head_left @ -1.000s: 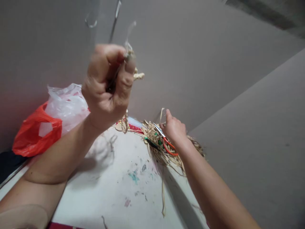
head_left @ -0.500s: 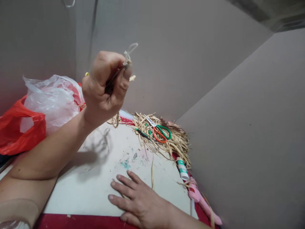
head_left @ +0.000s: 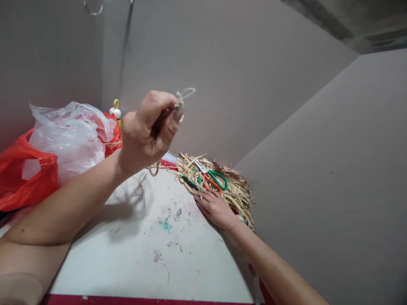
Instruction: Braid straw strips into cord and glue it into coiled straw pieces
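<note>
My left hand (head_left: 149, 131) is raised, its fingers closed round a braided straw piece (head_left: 154, 169). A thin whitish cord loop (head_left: 187, 91) sticks out above the pinched thumb and finger. Most of the piece is hidden by the hand; a bit of braid hangs below the wrist. My right hand (head_left: 216, 209) lies at the near edge of a pile of dry straw strips (head_left: 238, 190), fingers stretched out. Just beyond its fingertips are scissors (head_left: 213, 178) with one green and one orange handle, lying on the straw beside a black-and-green tool (head_left: 190, 182).
Red and clear plastic bags (head_left: 73, 135) are heaped at the left. Behind them stands a white-topped bottle (head_left: 115, 111) with a yellow loop. The white board (head_left: 152, 254) is stained and lies on a red surface (head_left: 143, 300). Grey walls (head_left: 241, 84) close in behind and right.
My right hand has moved from the near part of the board, forward and right, to the straw pile. My left hand has come down a little and to the right, still holding the braided piece.
</note>
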A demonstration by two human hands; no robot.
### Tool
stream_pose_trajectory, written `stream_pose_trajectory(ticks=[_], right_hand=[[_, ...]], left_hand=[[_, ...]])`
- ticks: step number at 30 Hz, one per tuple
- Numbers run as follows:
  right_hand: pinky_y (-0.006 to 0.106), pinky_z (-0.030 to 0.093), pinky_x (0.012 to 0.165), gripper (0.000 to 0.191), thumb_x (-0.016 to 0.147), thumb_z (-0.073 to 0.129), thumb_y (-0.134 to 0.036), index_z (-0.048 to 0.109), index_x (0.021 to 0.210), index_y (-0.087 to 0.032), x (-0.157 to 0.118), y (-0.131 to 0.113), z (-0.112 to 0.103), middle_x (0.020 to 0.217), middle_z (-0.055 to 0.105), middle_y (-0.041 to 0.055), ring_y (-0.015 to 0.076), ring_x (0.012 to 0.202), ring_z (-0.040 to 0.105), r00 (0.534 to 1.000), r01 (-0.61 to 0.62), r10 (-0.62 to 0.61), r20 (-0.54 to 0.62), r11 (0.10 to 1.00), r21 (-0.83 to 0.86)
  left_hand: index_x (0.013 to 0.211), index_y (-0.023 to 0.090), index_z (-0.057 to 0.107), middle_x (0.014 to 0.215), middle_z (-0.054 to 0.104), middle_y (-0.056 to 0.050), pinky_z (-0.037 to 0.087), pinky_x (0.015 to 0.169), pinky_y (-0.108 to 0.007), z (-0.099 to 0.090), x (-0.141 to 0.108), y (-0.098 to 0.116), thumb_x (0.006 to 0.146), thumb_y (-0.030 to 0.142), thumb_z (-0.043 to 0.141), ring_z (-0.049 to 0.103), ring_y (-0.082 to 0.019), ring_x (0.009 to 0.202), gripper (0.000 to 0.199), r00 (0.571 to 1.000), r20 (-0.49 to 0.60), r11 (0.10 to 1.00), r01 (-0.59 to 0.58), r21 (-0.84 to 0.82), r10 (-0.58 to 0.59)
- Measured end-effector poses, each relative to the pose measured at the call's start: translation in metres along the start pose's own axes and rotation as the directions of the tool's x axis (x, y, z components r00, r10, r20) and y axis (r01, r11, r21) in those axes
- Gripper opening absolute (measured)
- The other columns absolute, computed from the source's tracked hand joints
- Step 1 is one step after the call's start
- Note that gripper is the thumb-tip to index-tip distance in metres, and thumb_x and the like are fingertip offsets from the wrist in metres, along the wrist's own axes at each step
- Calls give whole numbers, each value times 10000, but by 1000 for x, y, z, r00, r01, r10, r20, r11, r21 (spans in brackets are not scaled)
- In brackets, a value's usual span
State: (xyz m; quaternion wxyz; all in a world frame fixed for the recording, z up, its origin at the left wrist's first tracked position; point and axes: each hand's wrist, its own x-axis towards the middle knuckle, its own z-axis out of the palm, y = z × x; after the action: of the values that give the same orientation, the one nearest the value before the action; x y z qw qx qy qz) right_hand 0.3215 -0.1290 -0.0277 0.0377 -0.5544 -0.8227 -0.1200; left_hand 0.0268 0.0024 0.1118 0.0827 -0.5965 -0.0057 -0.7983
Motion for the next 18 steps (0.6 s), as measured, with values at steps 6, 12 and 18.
stream_pose_trajectory(ticks=[6,12,18], right_hand=[[427,423,886,244,931,452,-227,644,1060,-151,16,-58,-7,1144,652,161,256,1028,561,989,2,6,-148,999,52],[398,422,871,196,918,498,-231,677,992,-202,28,-75,-3,1019,709,104,224,914,614,996,50,-23,-84,937,347],[414,479,796,250,915,489,-332,691,871,-191,63,-39,-30,876,717,113,263,824,651,890,-114,307,-337,866,487]], left_hand=[[878,255,639,748,641,23,419,497,-227,-1,-2,7,894,231,560,535,-61,506,84,997,31,998,63,28,-64],[910,234,612,746,641,8,377,443,-209,-4,-1,5,877,228,567,481,-56,480,56,994,106,999,40,-7,-39],[815,188,563,612,492,46,344,486,-207,1,-2,15,884,278,552,392,-63,496,114,759,386,763,621,-183,-525]])
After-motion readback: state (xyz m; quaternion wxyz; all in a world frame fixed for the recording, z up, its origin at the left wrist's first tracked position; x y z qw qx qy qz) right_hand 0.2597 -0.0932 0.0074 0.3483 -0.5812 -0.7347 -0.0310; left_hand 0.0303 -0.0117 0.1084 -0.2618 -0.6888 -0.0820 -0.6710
